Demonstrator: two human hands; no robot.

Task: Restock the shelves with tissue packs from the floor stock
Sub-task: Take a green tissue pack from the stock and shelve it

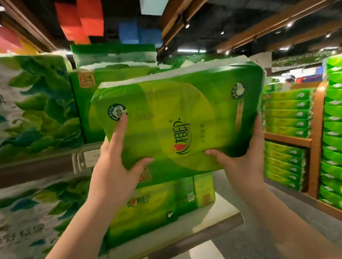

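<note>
I hold a large green tissue pack (185, 116) up in front of the shelves, tilted with its right end higher. My left hand (116, 164) grips its lower left corner, index finger straight up the front, thumb on the face. Around the lower right edge my right hand (242, 157) curls, thumb on the front. Behind the pack, green tissue packs (111, 77) stand on the upper shelf (48, 163). Another green pack (151, 208) stands on the lower shelf (212, 227).
Leaf-printed white and green packs (28, 106) fill the shelves at left. A wooden rack (315, 140) at right carries stacked green tissue boxes (285, 114). Grey aisle floor (263, 241) runs between them. A person (288, 81) stands far back.
</note>
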